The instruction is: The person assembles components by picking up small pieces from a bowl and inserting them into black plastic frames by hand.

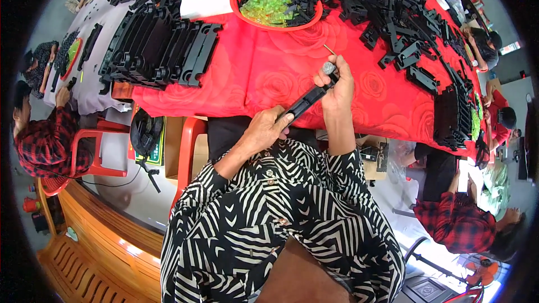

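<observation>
Black plastic strip (306, 101) spans left hand (264, 130), right hand (337, 87).

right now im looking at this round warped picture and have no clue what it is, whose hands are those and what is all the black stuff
The picture comes from a wide fisheye camera worn on a person's head, looking down, which is why straight edges bend near the rim. The two bare hands belong to that person, whose zigzag black and white sleeves come in from below. The left hand and the right hand share a grip on one long black plastic part; the right hand also holds a small silver-topped tool. In front lies a table with a red rose-patterned cloth. On it are rows of stacked black plastic parts, a red bowl of green and black small pieces, and more loose black parts. Other people sit nearby at both sides.
</observation>
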Demonstrator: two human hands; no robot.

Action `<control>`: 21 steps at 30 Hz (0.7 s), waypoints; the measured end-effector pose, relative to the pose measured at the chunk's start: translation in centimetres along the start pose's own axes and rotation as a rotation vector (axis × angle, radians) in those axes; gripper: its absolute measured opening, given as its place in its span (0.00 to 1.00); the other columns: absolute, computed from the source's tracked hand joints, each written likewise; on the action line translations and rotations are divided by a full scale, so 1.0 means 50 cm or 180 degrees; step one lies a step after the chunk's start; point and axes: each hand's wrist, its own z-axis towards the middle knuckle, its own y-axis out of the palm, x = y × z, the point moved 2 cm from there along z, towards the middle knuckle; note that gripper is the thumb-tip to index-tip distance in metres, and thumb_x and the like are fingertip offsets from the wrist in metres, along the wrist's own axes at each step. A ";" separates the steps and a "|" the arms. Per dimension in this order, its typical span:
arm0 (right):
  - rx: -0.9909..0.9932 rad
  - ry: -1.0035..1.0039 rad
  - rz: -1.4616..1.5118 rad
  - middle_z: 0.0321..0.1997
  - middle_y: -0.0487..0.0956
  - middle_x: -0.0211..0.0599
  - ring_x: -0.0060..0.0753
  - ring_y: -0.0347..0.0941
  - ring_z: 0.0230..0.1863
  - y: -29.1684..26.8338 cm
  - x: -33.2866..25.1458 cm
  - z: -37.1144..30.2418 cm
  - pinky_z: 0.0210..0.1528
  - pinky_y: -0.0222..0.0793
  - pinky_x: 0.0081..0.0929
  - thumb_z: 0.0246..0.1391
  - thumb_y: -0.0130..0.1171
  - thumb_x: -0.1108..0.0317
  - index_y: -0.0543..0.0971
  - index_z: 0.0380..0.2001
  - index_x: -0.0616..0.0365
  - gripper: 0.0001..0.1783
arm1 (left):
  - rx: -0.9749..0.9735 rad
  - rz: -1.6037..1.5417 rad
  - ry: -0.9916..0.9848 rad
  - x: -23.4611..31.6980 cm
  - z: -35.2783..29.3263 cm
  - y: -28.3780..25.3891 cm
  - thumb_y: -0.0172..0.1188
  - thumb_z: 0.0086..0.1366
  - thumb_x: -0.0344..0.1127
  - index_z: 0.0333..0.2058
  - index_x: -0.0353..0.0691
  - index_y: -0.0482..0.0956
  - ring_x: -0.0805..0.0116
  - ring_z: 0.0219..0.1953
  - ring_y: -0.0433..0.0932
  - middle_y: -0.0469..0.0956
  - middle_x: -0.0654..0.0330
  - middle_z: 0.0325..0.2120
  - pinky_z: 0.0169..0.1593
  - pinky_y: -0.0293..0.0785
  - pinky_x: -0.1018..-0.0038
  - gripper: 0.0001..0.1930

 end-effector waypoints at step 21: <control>0.0327 -0.0750 -0.1055 0.14 0.64 0.28 0.18 0.56 0.11 0.072 0.045 -0.087 0.13 0.57 0.19 0.55 0.46 0.68 0.70 0.24 0.59 0.09 | 0.0108 -0.0554 -0.0490 -0.020 -0.001 0.017 0.51 0.62 0.40 0.22 0.35 0.71 0.78 0.14 0.69 0.71 0.64 0.12 0.18 0.65 0.81 0.15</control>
